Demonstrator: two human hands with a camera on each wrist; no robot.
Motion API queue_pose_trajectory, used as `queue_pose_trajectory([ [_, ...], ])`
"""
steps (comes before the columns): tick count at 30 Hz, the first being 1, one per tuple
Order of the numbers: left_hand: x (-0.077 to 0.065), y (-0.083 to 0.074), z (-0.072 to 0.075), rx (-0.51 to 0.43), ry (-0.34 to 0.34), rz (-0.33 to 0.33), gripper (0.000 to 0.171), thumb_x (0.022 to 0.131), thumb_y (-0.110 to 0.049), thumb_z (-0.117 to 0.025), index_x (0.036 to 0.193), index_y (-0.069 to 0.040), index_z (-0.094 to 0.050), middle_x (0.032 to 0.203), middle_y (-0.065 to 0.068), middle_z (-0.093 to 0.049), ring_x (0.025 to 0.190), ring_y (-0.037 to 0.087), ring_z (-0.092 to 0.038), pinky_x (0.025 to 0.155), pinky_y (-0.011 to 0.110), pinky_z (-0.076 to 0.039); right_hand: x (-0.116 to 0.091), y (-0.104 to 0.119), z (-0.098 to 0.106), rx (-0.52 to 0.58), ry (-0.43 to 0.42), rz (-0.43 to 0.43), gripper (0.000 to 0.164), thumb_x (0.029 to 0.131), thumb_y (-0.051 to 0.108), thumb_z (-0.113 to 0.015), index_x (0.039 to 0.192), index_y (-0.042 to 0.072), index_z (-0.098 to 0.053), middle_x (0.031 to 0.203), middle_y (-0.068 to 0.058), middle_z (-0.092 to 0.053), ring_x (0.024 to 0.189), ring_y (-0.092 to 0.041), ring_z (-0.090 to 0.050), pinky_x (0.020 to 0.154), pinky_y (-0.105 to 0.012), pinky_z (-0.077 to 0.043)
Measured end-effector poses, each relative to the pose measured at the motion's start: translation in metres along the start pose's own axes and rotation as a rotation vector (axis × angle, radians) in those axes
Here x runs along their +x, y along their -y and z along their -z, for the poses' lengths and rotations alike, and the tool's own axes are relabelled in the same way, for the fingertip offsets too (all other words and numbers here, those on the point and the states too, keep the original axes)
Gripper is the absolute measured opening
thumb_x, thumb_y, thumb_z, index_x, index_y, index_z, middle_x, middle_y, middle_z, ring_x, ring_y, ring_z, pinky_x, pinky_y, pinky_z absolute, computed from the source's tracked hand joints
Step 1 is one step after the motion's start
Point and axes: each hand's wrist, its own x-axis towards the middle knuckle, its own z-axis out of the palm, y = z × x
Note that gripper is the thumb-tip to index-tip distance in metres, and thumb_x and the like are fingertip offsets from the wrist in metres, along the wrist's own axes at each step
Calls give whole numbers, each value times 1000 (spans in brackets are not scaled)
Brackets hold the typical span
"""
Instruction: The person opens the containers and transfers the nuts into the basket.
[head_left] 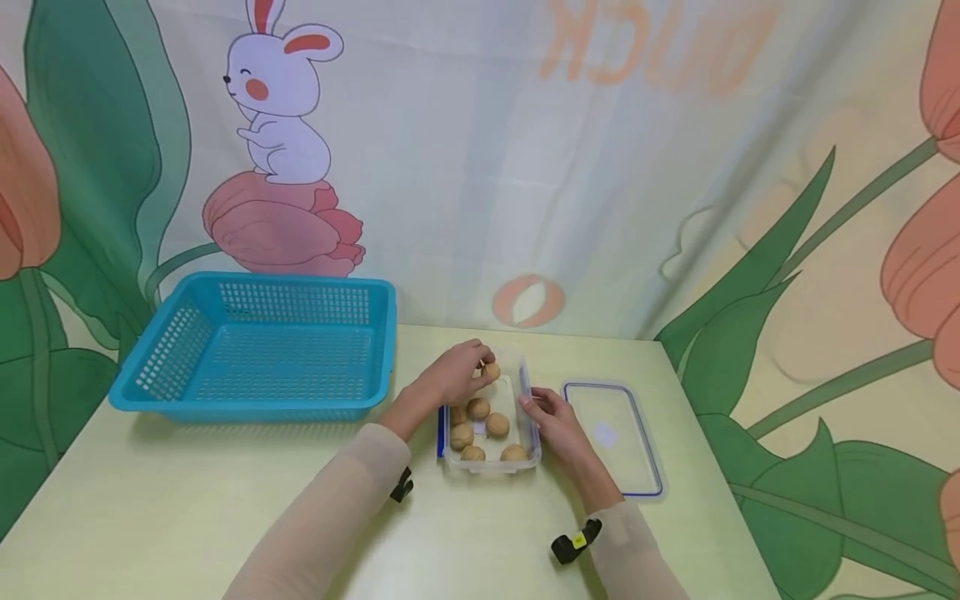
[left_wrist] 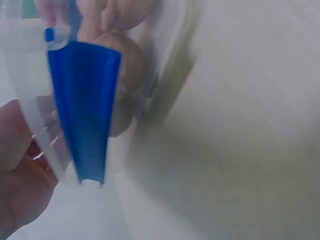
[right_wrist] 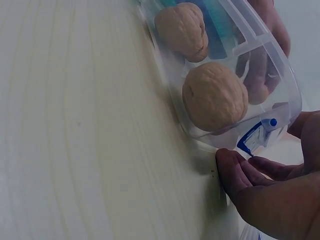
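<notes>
One walnut [head_left: 491,372] is pinched between the thumb and fingers of the left hand [head_left: 459,373], at the far end of a clear box [head_left: 489,467]; whether its underside is clear of the box floor cannot be told. A grip from above is presumably used because the side walls limit access. The near side wall is clasped by the right hand [head_left: 555,425], with the thumb at the rim and the fingers outside, probably so that the light box is kept from sliding. The other walnuts [head_left: 498,425] are grouped on the near side of the left fingers, confined by the walls because round shells could roll. A blue flap [left_wrist: 85,105] hangs on the box's left wall, below the left wrist. The lid [head_left: 618,450] is laid flat on the tabletop [head_left: 480,542] right of the right fingers, and a basket [head_left: 258,406] stands left of the left fingers; access from above is thus left unobstructed.
</notes>
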Motion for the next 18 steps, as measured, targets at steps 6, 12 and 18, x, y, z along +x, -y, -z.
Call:
queue_pose_trajectory([
  [6,-14,-16,27,-83,-65,-11,28,105,-20,-69,127,-4,-66,124,10,-68,116,27,-67,101,39,-55,1,0,-3,11,4,0,53,109,30,-63,151,0,-51,143,-25,-59,133,-37,-57,111,-54,-48],
  [12,-45,-24,66,-192,-157,0,26,100,-19,-77,120,-6,-67,113,6,-69,109,25,-68,98,40,-58,1,2,-4,39,14,9,53,109,28,-63,151,0,-50,144,-25,-58,134,-38,-56,113,-55,-46],
  [18,-81,-8,92,-245,-277,40,27,97,-16,-80,119,-5,-68,112,6,-70,106,25,-69,94,44,-60,-1,0,-1,48,-3,-3,54,108,28,-65,151,0,-51,143,-25,-58,134,-38,-55,114,-55,-44],
])
